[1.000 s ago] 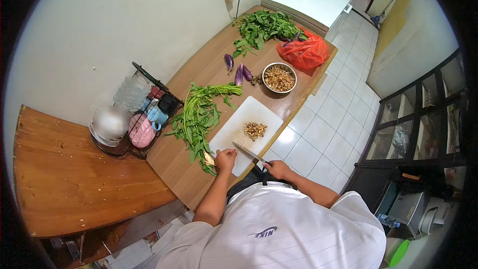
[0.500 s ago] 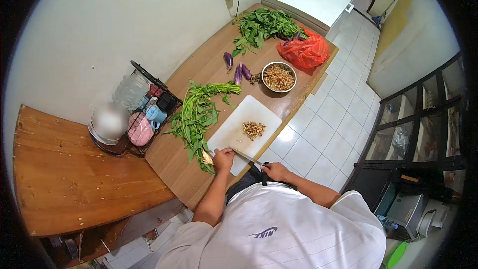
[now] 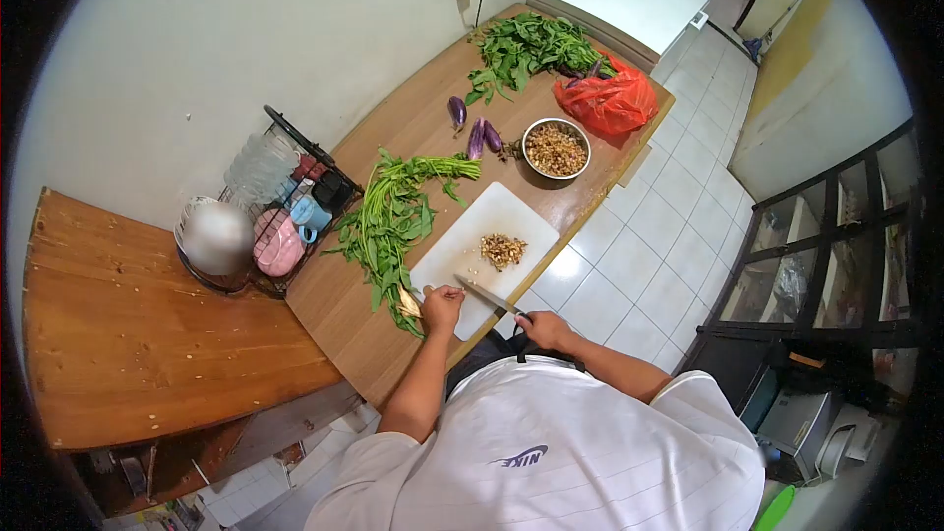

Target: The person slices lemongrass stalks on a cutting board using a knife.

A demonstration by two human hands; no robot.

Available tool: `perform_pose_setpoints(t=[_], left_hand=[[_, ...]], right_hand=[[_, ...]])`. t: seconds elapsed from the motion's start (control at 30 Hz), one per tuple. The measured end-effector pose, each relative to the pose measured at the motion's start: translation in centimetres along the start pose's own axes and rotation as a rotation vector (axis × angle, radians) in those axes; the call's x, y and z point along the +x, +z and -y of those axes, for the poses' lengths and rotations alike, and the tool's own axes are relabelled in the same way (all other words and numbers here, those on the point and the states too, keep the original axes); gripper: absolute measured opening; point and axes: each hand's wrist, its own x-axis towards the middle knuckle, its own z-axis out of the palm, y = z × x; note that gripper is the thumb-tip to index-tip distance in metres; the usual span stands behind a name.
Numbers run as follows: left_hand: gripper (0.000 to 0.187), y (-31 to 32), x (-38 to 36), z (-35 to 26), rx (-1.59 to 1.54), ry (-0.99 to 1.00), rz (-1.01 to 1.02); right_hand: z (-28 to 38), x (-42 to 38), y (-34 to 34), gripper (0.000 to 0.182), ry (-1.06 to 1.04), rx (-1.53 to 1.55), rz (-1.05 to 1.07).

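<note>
Knife (image 3: pixel 492 297) aslant over cutting board (image 3: pixel 492 206); tip near left hand (image 3: pixel 443 309).
Right hand (image 3: pixel 547 329) off board's right edge, closed round handle; left over near end, fingertips pinched, contents unclear.

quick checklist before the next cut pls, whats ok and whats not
1. Knife held by its handle in the right hand: ok
2. Left hand well clear of the blade: not ok, its fingertips look very near the knife tip
3. Piece pinched in the left fingers: cannot tell, too small to make out
4. Cutting board lying flat on the table: ok
5. Chopped pile on the board, apart from the blade: ok
6. Bowl upright: ok
</note>
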Motion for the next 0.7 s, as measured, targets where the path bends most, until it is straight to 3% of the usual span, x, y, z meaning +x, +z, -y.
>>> perform_pose_setpoints(t=[0.4,0.57,0.7], left_hand=[[0.014,-0.1,0.2,0.4,0.056,0.009,-0.038],[0.015,-0.4,0.0,0.0,0.025,0.014,-0.043],[0.014,0.9,1.1,2.7,-0.018,0.028,-0.043]], right_hand=[[1.4,-0.9,-0.1,0.062,-0.007,0.03,0.083],[1.1,0.9,1.5,0.061,-0.046,-0.008,0.027],[1.3,0.6,2.2,0.064,-0.045,0.025,0.03]])
